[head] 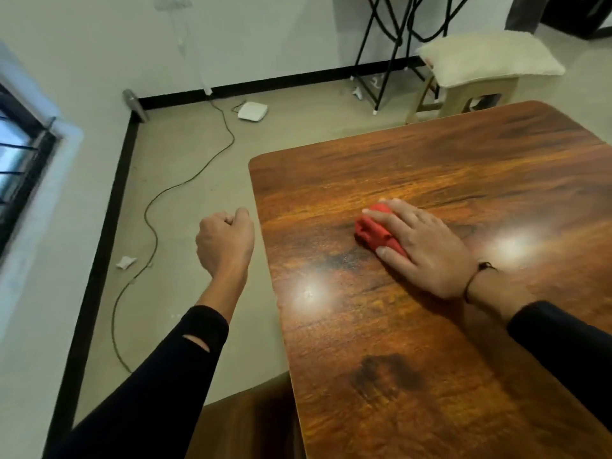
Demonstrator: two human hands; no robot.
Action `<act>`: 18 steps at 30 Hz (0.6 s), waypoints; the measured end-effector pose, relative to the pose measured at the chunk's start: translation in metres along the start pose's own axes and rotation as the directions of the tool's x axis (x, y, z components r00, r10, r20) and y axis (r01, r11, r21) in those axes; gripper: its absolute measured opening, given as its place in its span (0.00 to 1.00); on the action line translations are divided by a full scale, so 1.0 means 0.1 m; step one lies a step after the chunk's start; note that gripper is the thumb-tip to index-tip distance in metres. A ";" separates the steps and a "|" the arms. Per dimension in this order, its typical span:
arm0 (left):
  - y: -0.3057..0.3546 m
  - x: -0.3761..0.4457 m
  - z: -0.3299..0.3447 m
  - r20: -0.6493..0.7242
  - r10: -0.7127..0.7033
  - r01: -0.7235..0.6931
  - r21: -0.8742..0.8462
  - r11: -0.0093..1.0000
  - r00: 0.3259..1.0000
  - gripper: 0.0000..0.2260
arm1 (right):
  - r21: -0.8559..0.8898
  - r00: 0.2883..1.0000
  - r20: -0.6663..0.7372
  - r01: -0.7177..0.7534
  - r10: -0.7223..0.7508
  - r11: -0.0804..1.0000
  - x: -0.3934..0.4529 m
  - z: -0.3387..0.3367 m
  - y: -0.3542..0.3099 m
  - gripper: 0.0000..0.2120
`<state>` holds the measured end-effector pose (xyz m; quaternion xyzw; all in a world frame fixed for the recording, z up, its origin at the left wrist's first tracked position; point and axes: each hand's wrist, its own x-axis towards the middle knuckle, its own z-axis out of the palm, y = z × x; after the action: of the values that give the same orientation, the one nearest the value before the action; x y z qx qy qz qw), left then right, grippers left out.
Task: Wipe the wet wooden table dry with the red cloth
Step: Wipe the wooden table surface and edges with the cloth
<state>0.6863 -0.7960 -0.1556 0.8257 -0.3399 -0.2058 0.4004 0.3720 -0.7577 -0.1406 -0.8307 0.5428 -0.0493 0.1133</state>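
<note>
right hand: right hand (pixel 427 248) lies palm down, fingers spread flat over the bunched red cloth (pixel 376 231), pressing it onto the table; not pinched, just held under the palm and fingers. Dark cord bracelet (pixel 480 276) at the wrist, black sleeve (pixel 563 346) below it.
left hand: left hand (pixel 227 240) off the table, in the air just beside its left edge, over the floor; fingers curled into a loose fist, nothing in it. Black sleeve with a small slit near the cuff.
cloth: crumpled, sticking out from under the fingertips on the left side; sits mid-table, nearer the left edge than the right.
table: glossy brown wood-grain table with rounded corners (pixel 430 326); two bright light reflections on the surface. Can't tell which areas are wet from the glare.
floor: beige floor (pixel 185 154), thin dark cable (pixel 149 226) snaking across it, small flat white box (pixel 252 111) near the wall, scrap of white paper (pixel 125 262).
background: wooden stool with fluffy white cushion (pixel 490 58) beyond the table's far edge.
</note>
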 end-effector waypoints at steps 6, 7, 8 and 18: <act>-0.01 -0.09 0.19 0.483 -0.214 0.339 -0.186 0.922 0.849 0.20 | 0.029 0.989 -0.056 -0.134 0.136 0.991 0.97 0.18 -0.54 0.31; 0.00 -0.12 0.19 0.505 -0.202 0.346 -0.208 0.915 0.839 0.21 | 0.029 0.993 -0.048 -0.109 0.110 0.994 1.04 0.21 -0.67 0.31; 0.00 -0.14 0.19 0.514 -0.197 0.354 -0.226 0.908 0.835 0.22 | 0.022 0.997 -0.038 -0.071 0.072 0.997 1.05 0.23 -0.79 0.31; 0.05 -0.10 0.04 0.605 -0.236 0.466 -0.256 0.847 0.760 0.17 | 0.015 0.912 0.210 0.358 -0.353 0.934 0.05 0.10 -0.48 0.31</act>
<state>0.6748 -0.7928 -0.1536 0.6828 -0.2277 -0.5712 0.3945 0.4189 -0.7426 -0.1385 -0.9174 0.3682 0.0250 0.1491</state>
